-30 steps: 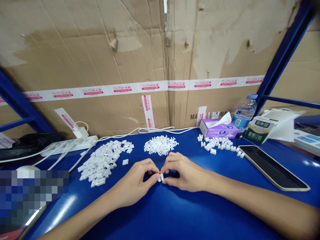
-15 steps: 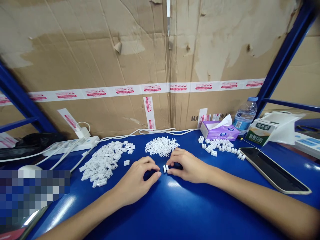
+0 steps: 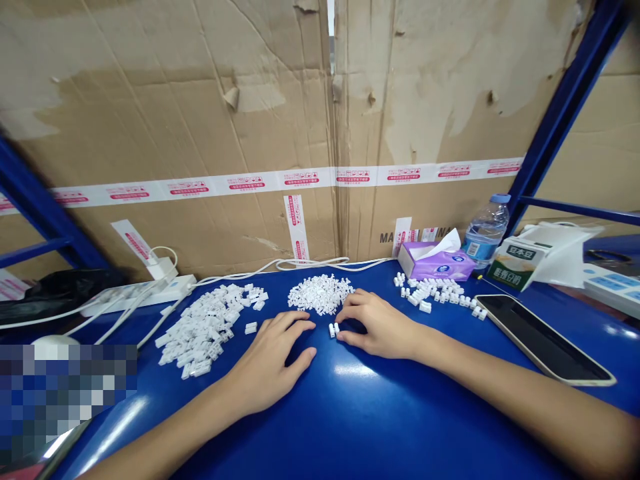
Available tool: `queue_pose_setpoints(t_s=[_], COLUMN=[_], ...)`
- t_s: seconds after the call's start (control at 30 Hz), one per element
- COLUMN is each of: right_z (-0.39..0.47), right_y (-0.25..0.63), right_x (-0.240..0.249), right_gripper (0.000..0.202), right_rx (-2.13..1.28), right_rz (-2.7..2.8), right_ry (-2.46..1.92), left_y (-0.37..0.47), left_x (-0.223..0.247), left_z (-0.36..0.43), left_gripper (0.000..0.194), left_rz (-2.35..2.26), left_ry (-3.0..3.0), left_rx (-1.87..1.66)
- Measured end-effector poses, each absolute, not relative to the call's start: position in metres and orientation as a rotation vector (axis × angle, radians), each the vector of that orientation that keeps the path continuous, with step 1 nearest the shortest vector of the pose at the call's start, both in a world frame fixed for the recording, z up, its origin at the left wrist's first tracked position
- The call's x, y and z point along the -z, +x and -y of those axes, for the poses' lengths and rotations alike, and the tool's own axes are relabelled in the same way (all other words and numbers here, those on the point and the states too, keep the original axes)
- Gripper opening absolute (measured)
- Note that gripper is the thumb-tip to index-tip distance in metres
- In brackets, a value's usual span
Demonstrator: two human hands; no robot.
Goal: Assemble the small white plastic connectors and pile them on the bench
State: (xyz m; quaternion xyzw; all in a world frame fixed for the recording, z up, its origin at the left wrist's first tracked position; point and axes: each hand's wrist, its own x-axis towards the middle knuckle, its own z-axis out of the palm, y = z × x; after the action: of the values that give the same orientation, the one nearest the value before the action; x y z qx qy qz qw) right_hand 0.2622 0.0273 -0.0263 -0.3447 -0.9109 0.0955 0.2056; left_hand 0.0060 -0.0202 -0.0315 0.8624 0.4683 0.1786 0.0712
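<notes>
While pinched in right hand [image 3: 376,325] fingertips, small white connector [image 3: 333,329] upright on blue table [image 3: 380,413]; left hand [image 3: 273,357] loose, empty.

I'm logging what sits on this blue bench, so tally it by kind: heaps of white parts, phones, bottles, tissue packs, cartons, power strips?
Heaps of white plastic parts: 3 (left heap, middle heap, right heap)
Phone: 1
Water bottle: 1
Tissue pack: 1
Drink carton: 1
Power strip: 1
Total: 8
</notes>
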Motion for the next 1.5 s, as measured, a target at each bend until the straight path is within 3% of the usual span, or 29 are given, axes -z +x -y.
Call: queue_pose_setpoints(t_s=[0.23, 0.43, 0.63, 0.9, 1.5], right_z=[-0.006, 0.002, 0.002, 0.000, 0.001], right_y=[0.253, 0.247, 0.250, 0.258, 0.259], right_x=[0.017, 0.026, 0.033, 0.027, 0.024], right_gripper=[0.033, 0.039, 0.057, 0.078, 0.078], right_rx=[0.066, 0.156, 0.054, -0.331, -0.343], right_rz=[2.655, 2.637, 2.673, 2.768, 2.795], right_ry=[-1.188, -1.267, -1.274, -1.299, -1.290], left_y=[0.007, 0.007, 0.008, 0.006, 0.004], left_x=[0.029, 0.027, 0.024, 0.024, 0.027], left_z=[0.023, 0.026, 0.028, 0.028, 0.027], left_gripper=[0.052, 0.064, 0.074, 0.074, 0.071], left_rz=[-1.438, -1.417, -1.382, -1.347, -1.343], left_ry=[2.673, 2.678, 2.664, 2.663, 2.681], left_rx=[-0.297, -0.132, -0.055, -0.070, -0.115])
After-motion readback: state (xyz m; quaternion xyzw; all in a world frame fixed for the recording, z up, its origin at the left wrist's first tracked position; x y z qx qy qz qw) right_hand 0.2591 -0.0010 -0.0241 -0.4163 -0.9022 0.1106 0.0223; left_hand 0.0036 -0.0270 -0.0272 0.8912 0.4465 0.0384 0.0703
